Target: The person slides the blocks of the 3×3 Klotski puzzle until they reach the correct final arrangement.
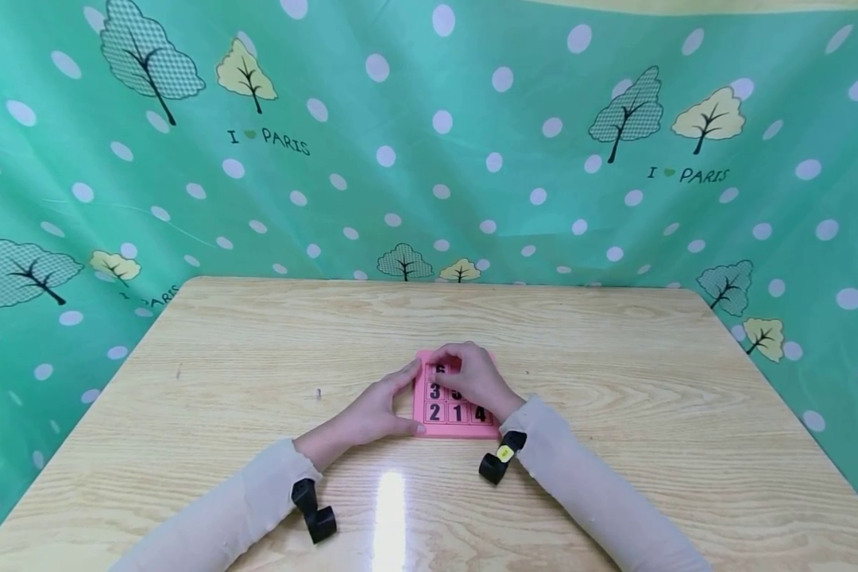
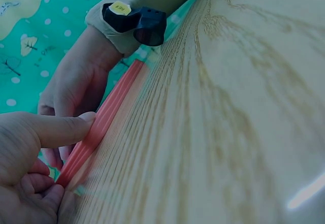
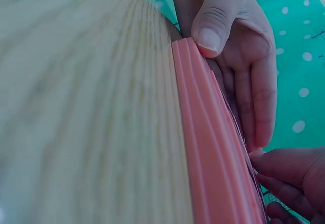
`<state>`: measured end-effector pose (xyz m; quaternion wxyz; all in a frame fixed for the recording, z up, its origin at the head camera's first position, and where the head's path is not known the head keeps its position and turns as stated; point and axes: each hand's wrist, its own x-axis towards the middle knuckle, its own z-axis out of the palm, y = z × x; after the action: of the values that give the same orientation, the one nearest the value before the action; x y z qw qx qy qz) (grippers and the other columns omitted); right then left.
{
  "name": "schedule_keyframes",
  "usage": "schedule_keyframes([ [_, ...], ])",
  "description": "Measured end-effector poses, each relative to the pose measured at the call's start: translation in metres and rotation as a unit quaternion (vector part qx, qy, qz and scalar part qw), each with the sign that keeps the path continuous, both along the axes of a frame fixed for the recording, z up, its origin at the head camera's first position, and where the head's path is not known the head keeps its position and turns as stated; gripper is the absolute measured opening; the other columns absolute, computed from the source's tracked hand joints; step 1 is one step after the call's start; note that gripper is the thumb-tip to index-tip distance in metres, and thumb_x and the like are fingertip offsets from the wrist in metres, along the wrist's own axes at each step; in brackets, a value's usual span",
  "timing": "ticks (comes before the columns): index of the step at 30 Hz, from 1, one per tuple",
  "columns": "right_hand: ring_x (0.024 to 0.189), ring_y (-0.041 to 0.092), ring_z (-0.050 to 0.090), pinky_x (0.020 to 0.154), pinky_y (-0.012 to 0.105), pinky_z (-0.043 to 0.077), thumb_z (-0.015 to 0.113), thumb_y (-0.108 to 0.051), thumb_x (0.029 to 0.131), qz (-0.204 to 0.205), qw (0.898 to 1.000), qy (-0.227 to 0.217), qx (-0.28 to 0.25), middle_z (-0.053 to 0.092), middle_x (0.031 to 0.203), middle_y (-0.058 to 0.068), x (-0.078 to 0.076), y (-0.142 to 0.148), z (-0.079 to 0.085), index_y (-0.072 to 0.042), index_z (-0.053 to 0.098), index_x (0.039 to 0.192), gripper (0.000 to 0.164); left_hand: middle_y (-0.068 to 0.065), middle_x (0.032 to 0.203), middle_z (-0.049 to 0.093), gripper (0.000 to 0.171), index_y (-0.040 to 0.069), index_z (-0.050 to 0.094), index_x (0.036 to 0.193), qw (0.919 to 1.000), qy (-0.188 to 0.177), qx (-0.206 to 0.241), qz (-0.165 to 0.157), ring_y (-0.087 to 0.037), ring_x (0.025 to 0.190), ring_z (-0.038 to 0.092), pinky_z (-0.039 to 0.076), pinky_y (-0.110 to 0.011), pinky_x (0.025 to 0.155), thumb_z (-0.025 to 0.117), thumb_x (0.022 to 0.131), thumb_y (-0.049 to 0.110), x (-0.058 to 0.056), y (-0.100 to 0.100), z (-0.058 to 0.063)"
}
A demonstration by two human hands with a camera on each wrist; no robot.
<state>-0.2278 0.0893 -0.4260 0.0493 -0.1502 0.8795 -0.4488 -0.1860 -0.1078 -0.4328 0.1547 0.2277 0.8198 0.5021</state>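
A pink number slide puzzle (image 1: pixel 459 431) lies flat on the table, its tiles printed with black digits. The 2, 1 and 4 show along its near row, with the 3 and part of a 5 above. My left hand (image 1: pixel 375 409) holds the puzzle's left side, thumb at the near corner and fingers farther up the edge. My right hand (image 1: pixel 477 381) is over the upper tiles, thumb and forefinger bent towards the tile marked 6 at the upper left. It hides the tiles at the upper right. In the right wrist view, the right thumb (image 3: pixel 284 163) reaches the puzzle's top face.
The wooden table (image 1: pixel 257 342) extends around the puzzle on all sides. Behind it hangs a green dotted cloth (image 1: pixel 429 191) with printed trees. A small dark speck (image 1: pixel 318 393) lies left of the puzzle. Black cameras (image 1: pixel 496 467) are strapped to both wrists.
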Motion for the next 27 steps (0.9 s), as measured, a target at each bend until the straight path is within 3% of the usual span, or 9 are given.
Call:
schedule_keyframes([
  [11,0.1,0.019,0.055,0.095,0.039,0.044,0.074,-0.008,0.078,-0.002,1.0,0.01,0.007,0.067,0.101,-0.001,0.003,0.008,0.004,-0.013,0.071,0.101,0.024,-0.012,0.156,0.017,0.097,0.002,0.021,0.148,0.9998,0.016,-0.009,-0.004,-0.026,0.143,0.016,0.013,-0.042,0.117,0.08,0.072,0.016,-0.001,0.0,0.0],
  [27,0.099,0.018,0.054,0.091,0.039,0.044,0.073,-0.009,0.08,0.002,1.0,0.007,0.013,0.066,0.103,-0.001,0.004,0.02,0.003,-0.014,0.071,0.103,0.024,-0.012,0.155,0.017,0.097,0.001,0.021,0.148,0.9999,0.012,-0.004,-0.005,-0.026,0.143,0.016,0.013,-0.042,0.117,0.08,0.071,0.014,0.0,0.0,0.002],
])
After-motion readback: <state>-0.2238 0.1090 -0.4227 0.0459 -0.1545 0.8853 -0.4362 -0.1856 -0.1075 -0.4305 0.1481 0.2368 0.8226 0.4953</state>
